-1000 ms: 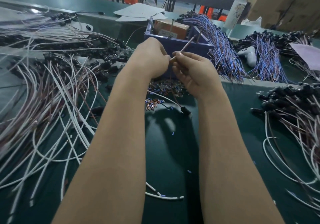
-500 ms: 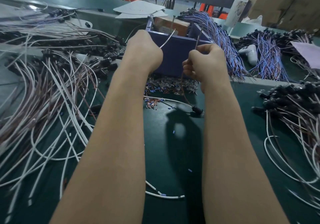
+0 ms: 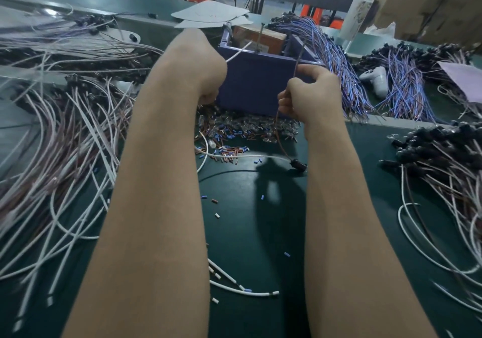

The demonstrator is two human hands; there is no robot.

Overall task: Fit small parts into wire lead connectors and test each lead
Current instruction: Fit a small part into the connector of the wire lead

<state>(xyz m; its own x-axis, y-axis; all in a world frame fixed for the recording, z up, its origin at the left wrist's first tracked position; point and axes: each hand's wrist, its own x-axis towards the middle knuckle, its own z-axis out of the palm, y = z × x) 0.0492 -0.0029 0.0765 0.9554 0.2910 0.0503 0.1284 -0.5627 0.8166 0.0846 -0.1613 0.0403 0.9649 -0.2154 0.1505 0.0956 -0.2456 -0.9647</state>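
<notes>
My left hand [image 3: 200,66] is raised in front of the purple test box [image 3: 255,89] and grips a white wire [image 3: 238,53] whose end points toward the box top. My right hand [image 3: 310,95] pinches a brown wire [image 3: 280,129] that rises past my thumb toward the box. Both wires run down to a black connector [image 3: 298,165] lying on the green table. A heap of small blue and brown parts [image 3: 234,134] lies at the foot of the box.
Loose white and brown leads [image 3: 60,139] cover the left of the table. Leads with black connectors [image 3: 443,160] pile at the right. Blue-purple wire bundles [image 3: 339,58] and a white controller-like object [image 3: 375,79] lie behind. A white bottle [image 3: 357,9] stands far back.
Both hands moved apart and up to the box: the left carried the white wire end left, the right pulled the brown wire right. The black connector slid right on the table.
</notes>
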